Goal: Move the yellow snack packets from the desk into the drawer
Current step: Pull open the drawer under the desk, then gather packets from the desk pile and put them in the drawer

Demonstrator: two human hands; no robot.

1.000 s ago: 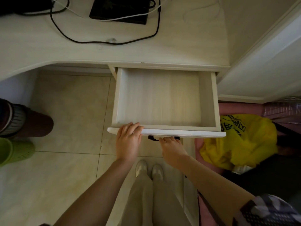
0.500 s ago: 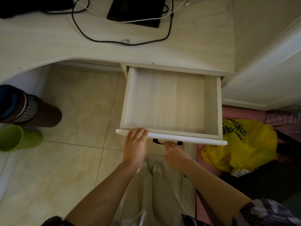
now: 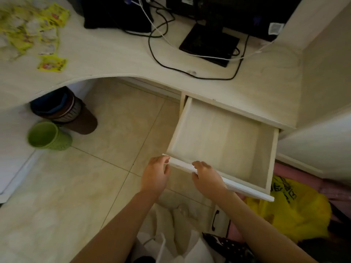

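Drawer (image 3: 224, 141) is pulled out and nothing's in it, so I'd call it ready to load. My left hand (image 3: 154, 175) sits at the drawer's near left corner with loosely bent fingers, holding nothing; can't tell if it's touching the front or just beside it. My right hand (image 3: 206, 178) has its fingers hooked over the top edge of the drawer front, thumb underneath.

The yellow snack packets (image 3: 32, 29) are well away from the drawer, up on the desk (image 3: 114, 54) at its far left end, in a loose scattered heap. One packet (image 3: 52, 63) lies alone, closer to the drawer than the rest.

Looks-wise: small flat sachets, bright yellow with white patches and a red bit of print. Blurry here, so I can't read anything or count them.

My guess on handling: very light, crinkly film, a bit slick, contents probably crushable. I'd pinch a sealed edge or scoop several from underneath rather than squeeze the middle. They'll slide around on that smooth top.
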